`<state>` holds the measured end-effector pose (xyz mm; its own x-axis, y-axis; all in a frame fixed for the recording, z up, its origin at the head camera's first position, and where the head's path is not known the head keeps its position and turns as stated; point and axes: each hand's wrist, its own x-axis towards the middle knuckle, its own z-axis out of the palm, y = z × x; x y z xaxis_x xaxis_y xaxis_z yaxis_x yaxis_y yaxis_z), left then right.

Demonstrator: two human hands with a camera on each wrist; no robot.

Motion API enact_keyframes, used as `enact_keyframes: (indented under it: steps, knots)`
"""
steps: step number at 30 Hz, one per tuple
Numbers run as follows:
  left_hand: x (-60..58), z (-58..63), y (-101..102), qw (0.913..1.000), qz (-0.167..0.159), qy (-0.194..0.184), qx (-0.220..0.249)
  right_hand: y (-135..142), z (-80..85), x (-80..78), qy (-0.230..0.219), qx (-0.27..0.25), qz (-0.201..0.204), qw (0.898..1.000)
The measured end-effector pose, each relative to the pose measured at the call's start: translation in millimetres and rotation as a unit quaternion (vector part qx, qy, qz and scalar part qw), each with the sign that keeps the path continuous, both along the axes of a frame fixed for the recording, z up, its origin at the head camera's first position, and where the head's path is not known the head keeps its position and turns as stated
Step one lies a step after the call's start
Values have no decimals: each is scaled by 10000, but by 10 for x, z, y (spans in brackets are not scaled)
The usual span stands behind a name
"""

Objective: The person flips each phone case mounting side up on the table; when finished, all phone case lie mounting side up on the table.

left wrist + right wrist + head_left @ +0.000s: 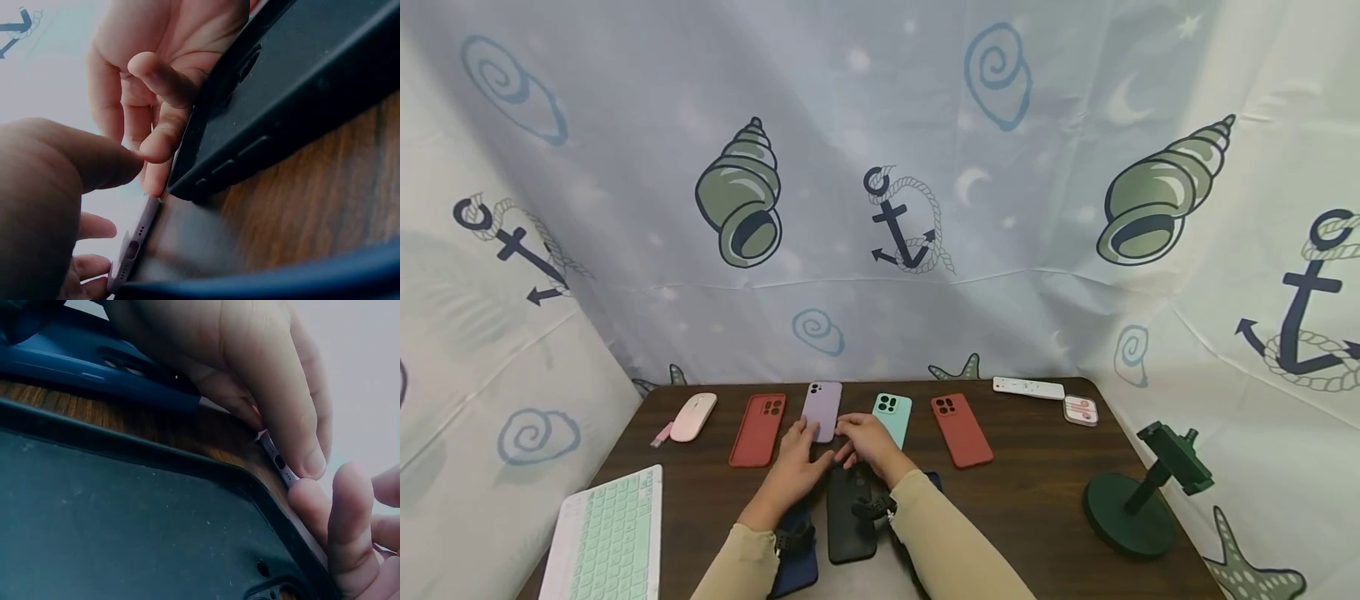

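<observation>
A lavender phone case lies at the table's far side, its camera holes at the top left. My left hand reaches its lower left edge with the fingertips, the thumb stretched toward the right hand. At its lower right corner is my right hand, fingers loosely bent; whether they touch the case is unclear. Below both hands lies a black phone case, its inner side and raised rim showing in the right wrist view. The lavender case's bottom edge shows beyond the fingers in the left wrist view.
Dark blue phone cases lie beneath both forearms. Red cases and a mint case flank the lavender one. A keyboard and mouse are left; a remote, earphone box and green stand right.
</observation>
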<state>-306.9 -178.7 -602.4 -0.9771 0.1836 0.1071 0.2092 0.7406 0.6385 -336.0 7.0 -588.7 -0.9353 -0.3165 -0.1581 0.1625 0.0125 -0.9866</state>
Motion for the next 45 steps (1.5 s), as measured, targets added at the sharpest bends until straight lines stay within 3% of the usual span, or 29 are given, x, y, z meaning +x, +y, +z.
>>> enact_keyframes:
  steps: [8, 20, 32, 45]
  knots:
    - [-15, 6, -12, 10000, -1, -2, 69, -7, -2, 2, 316, 576, -110, 9978]
    - [-3, -7, -17, 9999, -4, -3, 133, 33, -50, -23, 293, 203, 21, 9994]
    - [-6, 23, -54, 9992, -6, 44, 393, -18, -66, -23, 524, 260, 104, 9982]
    - [-1, -6, -36, 9979, -123, 352, 533, 7, -42, 30, 638, 298, 71, 9975]
